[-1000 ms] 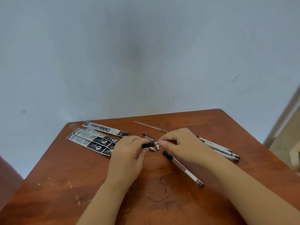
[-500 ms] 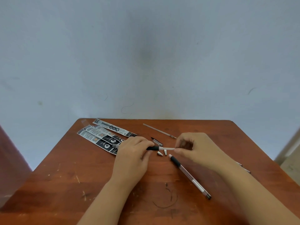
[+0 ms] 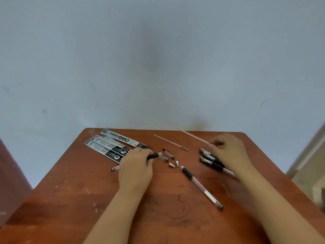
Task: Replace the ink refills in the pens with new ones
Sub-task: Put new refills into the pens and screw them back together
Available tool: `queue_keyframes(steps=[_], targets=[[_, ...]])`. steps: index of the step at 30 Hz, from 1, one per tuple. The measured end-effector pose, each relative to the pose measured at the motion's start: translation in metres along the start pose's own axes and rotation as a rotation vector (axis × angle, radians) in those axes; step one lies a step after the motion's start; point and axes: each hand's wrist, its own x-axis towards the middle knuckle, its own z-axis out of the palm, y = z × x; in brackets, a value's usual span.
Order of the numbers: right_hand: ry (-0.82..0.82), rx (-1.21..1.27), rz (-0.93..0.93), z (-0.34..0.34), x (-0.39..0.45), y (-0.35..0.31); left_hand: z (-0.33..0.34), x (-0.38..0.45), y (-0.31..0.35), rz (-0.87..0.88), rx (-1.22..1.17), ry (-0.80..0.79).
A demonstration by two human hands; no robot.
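My left hand [image 3: 136, 167] grips a pen barrel [image 3: 153, 155] by its black grip, the open front end pointing right, its tail end showing left of my wrist. My right hand [image 3: 228, 151] pinches a thin clear refill [image 3: 193, 136] that slants up to the left over the table's far edge. Another refill [image 3: 170, 142] lies on the table at the back. A tipless pen [image 3: 201, 186] lies diagonally at centre right. Two small metal tips [image 3: 174, 164] and two pen caps [image 3: 168, 154] lie between my hands.
Three refill packets [image 3: 109, 145] lie fanned out at the back left of the brown wooden table [image 3: 70, 199]. Several capped pens [image 3: 211, 160] lie in a bunch under my right wrist. A pale blue wall stands right behind the table.
My right hand has drawn the refill fully out of the barrel and carried it to the back right. My left hand stays in place with the barrel.
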Motion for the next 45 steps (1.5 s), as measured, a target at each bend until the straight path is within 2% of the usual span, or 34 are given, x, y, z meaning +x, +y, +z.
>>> queue_keyframes(steps=[5, 10, 19, 25, 29, 34, 37, 42, 45], targets=[[0.010, -0.165, -0.052, 0.029, 0.005, -0.016, 0.001, 0.000, 0.003, -0.007, -0.010, -0.068], [-0.059, -0.340, -0.146, 0.055, 0.016, -0.038, 0.001, 0.001, 0.004, -0.005, -0.015, -0.103], [-0.151, -0.422, -0.093, 0.069, 0.024, -0.041, 0.000, 0.005, 0.006, -0.043, -0.033, -0.111], [-0.131, -0.287, -0.102, 0.051, 0.021, -0.036, -0.003, 0.007, 0.007, -0.038, -0.177, -0.080], [-0.090, -0.110, -0.118, 0.023, 0.002, -0.031, -0.012, 0.008, 0.012, -0.138, -0.510, -0.040], [-0.081, 0.141, -0.189, -0.002, -0.031, -0.027, -0.017, 0.003, 0.025, -0.297, -0.810, -0.125], [-0.131, 0.217, -0.199, -0.001, -0.042, -0.026, -0.017, 0.001, 0.026, -0.358, -0.910, -0.138], [-0.270, 0.262, -0.244, 0.004, -0.051, -0.032, -0.014, -0.004, 0.030, -0.309, -1.041, -0.175], [-0.343, 0.295, -0.238, 0.004, -0.054, -0.037, -0.011, -0.004, 0.030, -0.340, -1.207, -0.183]])
